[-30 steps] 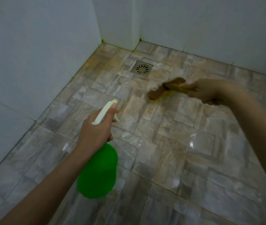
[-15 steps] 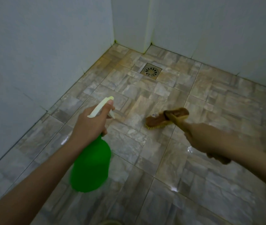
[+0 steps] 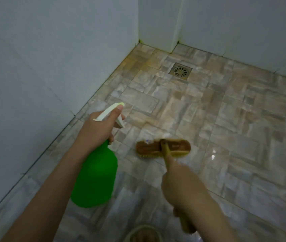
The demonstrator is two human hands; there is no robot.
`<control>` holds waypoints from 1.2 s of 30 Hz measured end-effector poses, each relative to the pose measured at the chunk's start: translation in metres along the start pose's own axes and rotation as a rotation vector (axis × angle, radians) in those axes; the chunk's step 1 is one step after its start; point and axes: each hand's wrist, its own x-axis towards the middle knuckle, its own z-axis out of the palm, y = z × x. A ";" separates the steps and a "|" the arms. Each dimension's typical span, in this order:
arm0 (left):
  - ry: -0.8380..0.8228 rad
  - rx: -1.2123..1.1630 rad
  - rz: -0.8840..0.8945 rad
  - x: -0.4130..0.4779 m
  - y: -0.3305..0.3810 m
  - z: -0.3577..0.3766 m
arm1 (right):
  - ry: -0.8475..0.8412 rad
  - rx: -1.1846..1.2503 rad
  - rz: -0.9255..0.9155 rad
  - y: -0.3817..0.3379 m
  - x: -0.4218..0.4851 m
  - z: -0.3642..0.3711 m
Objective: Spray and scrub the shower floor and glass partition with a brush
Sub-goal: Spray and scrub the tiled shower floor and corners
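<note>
My left hand [image 3: 97, 131] grips a green spray bottle [image 3: 96, 177] by its neck, thumb along the white trigger head [image 3: 110, 111], and holds it above the floor. My right hand [image 3: 182, 187] grips the yellowish handle of a wooden scrub brush. The brush head [image 3: 163, 148] lies bristles down on the wet stone-patterned tile floor [image 3: 243, 128], just right of the bottle. The handle's end pokes out below my right hand.
A square metal floor drain [image 3: 180, 71] sits near the far corner. White tiled walls [image 3: 42, 67] close the floor on the left and at the back, with a jutting corner column [image 3: 158, 23]. A round rim [image 3: 143, 234] shows at the bottom edge.
My right hand has drawn the brush back toward me and leftward across the tiles, from near the drain to beside the bottle. My left hand keeps its hold on the bottle.
</note>
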 end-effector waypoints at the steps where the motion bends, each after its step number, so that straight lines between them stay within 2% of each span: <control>1: -0.018 0.003 -0.011 0.001 -0.002 -0.005 | -0.005 0.019 -0.021 -0.011 0.000 0.006; 7: -0.045 -0.001 0.003 0.017 -0.006 -0.027 | 0.119 0.042 -0.007 -0.062 0.083 -0.036; 13: -0.020 -0.066 0.015 0.035 -0.014 -0.040 | 0.176 -0.012 -0.069 -0.066 0.035 0.033; 18: 0.017 -0.110 0.036 0.038 -0.022 -0.047 | 0.218 -0.042 -0.009 -0.101 0.105 -0.022; 24: 0.082 -0.044 0.027 0.040 -0.032 -0.046 | 0.253 -0.074 -0.049 -0.091 0.043 0.043; 27: 0.102 -0.033 0.044 0.044 -0.034 -0.043 | 0.271 -0.087 -0.044 -0.095 0.094 0.005; 31: 0.098 -0.066 0.072 0.046 -0.031 -0.046 | 0.301 -0.104 0.057 -0.107 0.148 -0.068; 36: 0.069 -0.064 0.075 0.054 -0.029 -0.036 | 0.334 -0.143 -0.043 -0.077 0.097 -0.009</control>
